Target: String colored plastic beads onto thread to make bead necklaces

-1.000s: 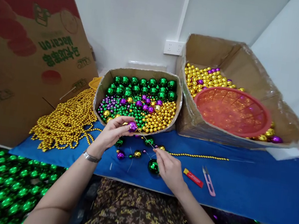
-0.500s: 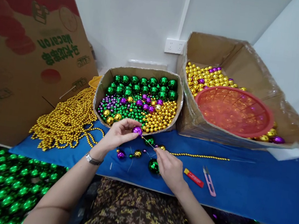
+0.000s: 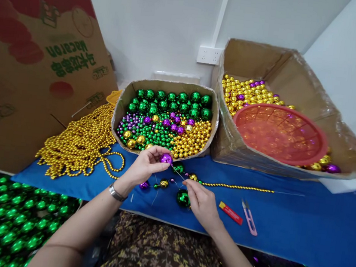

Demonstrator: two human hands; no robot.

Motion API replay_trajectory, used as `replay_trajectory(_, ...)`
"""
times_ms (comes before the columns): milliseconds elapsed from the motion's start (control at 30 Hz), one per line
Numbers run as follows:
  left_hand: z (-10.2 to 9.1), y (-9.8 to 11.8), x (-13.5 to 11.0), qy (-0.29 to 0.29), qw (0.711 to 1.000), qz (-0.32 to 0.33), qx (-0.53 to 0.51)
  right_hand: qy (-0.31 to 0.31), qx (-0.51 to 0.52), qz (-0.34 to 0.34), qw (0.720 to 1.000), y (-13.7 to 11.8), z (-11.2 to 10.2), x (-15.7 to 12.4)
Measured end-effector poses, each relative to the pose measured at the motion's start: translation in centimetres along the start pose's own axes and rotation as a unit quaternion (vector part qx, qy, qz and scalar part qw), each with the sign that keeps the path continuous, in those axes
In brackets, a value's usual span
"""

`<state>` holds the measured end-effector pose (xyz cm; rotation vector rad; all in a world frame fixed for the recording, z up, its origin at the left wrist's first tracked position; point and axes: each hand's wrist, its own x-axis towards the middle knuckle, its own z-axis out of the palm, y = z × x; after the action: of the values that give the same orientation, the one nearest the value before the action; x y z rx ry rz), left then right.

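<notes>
Between the thumb and fingers of my left hand (image 3: 144,166) is a shiny purple bead (image 3: 166,159). My right hand (image 3: 202,203) pinches a thin pale string (image 3: 178,174) that runs up to this bead; whether it passes through the hole I cannot tell. Just under my hands lie a large green bead (image 3: 183,198), a gold bead (image 3: 164,184) and another purple bead (image 3: 143,185), with thin string between them. From there a strand of small gold beads (image 3: 239,187) stretches right along the blue cloth (image 3: 287,220), ending in bare string.
A cardboard box (image 3: 211,142) of green, purple and gold beads stands ahead. Right of it, a bigger box (image 3: 246,155) holds gold beads and a red basket (image 3: 275,156). Gold bead strands (image 3: 72,146) pile up left. A red lighter (image 3: 231,213) and pink thread snips (image 3: 249,218) lie right.
My left hand has moved slightly right and down with the purple bead, closer to my right hand. The right hand keeps its pinch on the string, nearly in place.
</notes>
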<state>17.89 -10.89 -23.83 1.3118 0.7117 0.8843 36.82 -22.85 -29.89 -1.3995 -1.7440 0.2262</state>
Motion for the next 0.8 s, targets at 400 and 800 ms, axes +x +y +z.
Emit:
replay_trajectory(400,1.2,0.5,-0.3,-0.026,0.995,-0.035,-0.092,-0.004,0.058,0.059,0.997,-0.5,-0.1,0.2)
replay_trajectory(800,1.3,0.2,-0.8,-0.103,0.994,-0.017,0.02,0.003,0.05,0.038,0.998,-0.6,-0.1,0.2)
